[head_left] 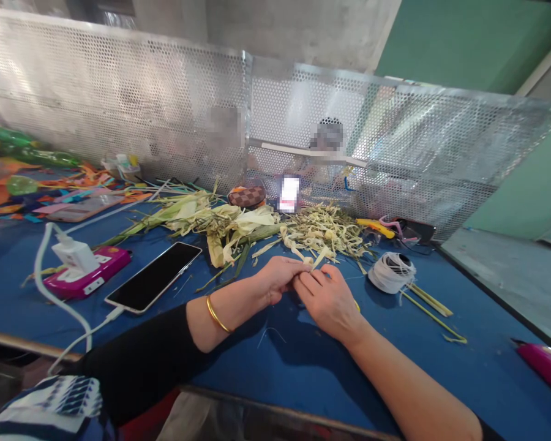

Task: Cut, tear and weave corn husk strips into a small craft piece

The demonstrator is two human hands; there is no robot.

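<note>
Both of my hands meet over the middle of the blue table, fingers closed around a pale strip of corn husk. My left hand pinches it from the left side. Against it, my right hand grips the strip's lower part, which the fingers mostly hide. Just beyond my fingertips lies a heap of thin, curled husk strips. Wider corn husks and green leaves spread to the left of that heap. A spool of white thread stands to the right of my right hand, with several thin stalks beside it.
A phone charges on a cable near a magenta power strip. Colourful scraps cover the far left. A checkered pouch, a lit phone and yellow-handled scissors lie near the perforated metal screen. People sit behind it.
</note>
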